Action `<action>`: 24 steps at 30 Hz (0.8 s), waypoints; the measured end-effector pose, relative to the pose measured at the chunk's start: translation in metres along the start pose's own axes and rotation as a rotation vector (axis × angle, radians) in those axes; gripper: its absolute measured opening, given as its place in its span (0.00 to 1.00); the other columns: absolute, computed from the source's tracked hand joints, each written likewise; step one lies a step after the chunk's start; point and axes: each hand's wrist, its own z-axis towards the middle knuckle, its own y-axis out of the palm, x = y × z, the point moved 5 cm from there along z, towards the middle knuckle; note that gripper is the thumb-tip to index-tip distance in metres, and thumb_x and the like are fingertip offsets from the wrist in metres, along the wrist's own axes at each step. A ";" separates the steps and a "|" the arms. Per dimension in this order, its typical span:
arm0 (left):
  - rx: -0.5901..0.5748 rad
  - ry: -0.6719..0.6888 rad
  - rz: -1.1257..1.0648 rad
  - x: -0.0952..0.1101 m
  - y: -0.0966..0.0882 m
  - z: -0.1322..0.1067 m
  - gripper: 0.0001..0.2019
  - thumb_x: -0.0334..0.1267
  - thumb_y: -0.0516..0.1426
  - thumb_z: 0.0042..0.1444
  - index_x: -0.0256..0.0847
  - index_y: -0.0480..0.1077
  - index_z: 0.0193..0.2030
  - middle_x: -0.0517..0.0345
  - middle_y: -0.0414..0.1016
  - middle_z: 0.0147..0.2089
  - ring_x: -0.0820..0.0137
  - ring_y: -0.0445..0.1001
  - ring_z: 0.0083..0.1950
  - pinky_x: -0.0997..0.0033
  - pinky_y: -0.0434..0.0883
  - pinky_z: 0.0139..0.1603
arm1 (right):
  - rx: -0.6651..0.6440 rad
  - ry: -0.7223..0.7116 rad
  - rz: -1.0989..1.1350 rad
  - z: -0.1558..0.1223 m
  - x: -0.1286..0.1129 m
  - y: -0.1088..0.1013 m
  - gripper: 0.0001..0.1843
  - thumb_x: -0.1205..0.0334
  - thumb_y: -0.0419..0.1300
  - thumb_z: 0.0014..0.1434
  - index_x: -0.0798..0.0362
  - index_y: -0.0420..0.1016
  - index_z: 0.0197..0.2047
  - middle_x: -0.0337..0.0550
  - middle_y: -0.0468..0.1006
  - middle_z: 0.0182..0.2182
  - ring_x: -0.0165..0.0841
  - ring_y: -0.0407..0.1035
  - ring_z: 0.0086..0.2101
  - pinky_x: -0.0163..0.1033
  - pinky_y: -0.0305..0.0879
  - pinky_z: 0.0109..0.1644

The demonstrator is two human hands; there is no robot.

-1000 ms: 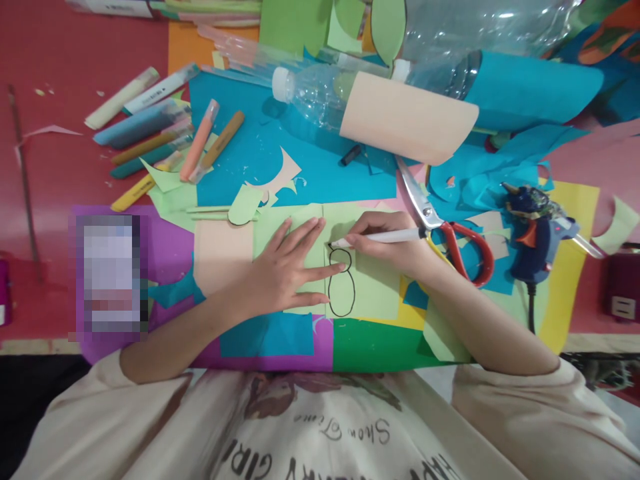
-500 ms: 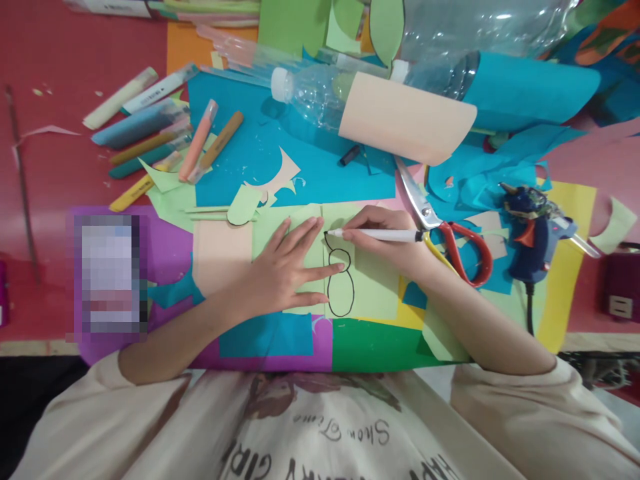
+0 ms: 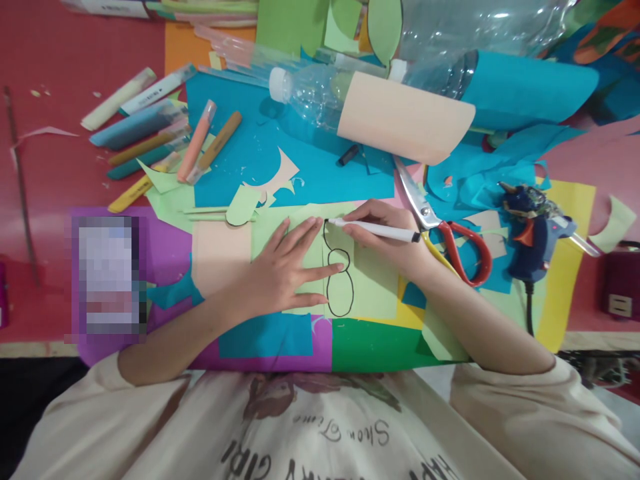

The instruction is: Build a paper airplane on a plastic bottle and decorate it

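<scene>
My right hand (image 3: 383,230) grips a white marker (image 3: 383,230) with a black end. Its tip touches a pale green paper (image 3: 375,287) at the upper end of a black line. That line rises from a drawn outline (image 3: 340,293) of a small round shape above a longer oval. Flat on the same paper lies my left hand (image 3: 290,267), fingers spread, one fingertip over the small round shape. Beneath the left wrist is a peach paper (image 3: 220,250). Red-handled scissors (image 3: 425,215) lie partly open beside my right hand.
Several markers (image 3: 135,123) lie at the upper left. A plastic bottle wrapped in peach paper (image 3: 405,117) and another wrapped in blue (image 3: 535,90) lie across the back. A blue glue gun (image 3: 535,247) with a cord sits at right. A blurred rectangle (image 3: 107,273) is at left.
My right hand's marker tip has moved a little up the paper, and the black line above the small round shape has grown longer. My left hand has stayed in place.
</scene>
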 end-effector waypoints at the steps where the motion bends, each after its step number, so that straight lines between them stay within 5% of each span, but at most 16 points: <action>1: -0.006 -0.001 0.005 0.000 0.000 0.000 0.26 0.55 0.56 0.61 0.56 0.64 0.66 0.45 0.39 0.77 0.44 0.47 0.75 0.36 0.48 0.71 | 0.003 0.002 0.002 0.000 0.001 0.000 0.12 0.51 0.65 0.58 0.53 0.76 0.33 0.42 0.80 0.29 0.29 0.70 0.25 0.36 0.64 0.28; 14: -0.116 0.002 0.100 0.003 -0.002 0.003 0.25 0.56 0.51 0.65 0.58 0.63 0.66 0.60 0.59 0.72 0.53 0.54 0.74 0.41 0.43 0.72 | 0.106 0.024 -0.004 0.000 0.004 -0.004 0.06 0.58 0.64 0.57 0.51 0.73 0.34 0.42 0.81 0.31 0.29 0.70 0.24 0.36 0.66 0.28; 24: -0.147 -0.005 0.083 0.002 -0.001 0.003 0.25 0.57 0.49 0.66 0.57 0.62 0.67 0.61 0.62 0.70 0.54 0.53 0.74 0.41 0.41 0.72 | 0.154 0.031 0.001 0.000 0.004 -0.007 0.06 0.60 0.63 0.57 0.52 0.72 0.32 0.35 0.73 0.21 0.26 0.65 0.20 0.34 0.60 0.24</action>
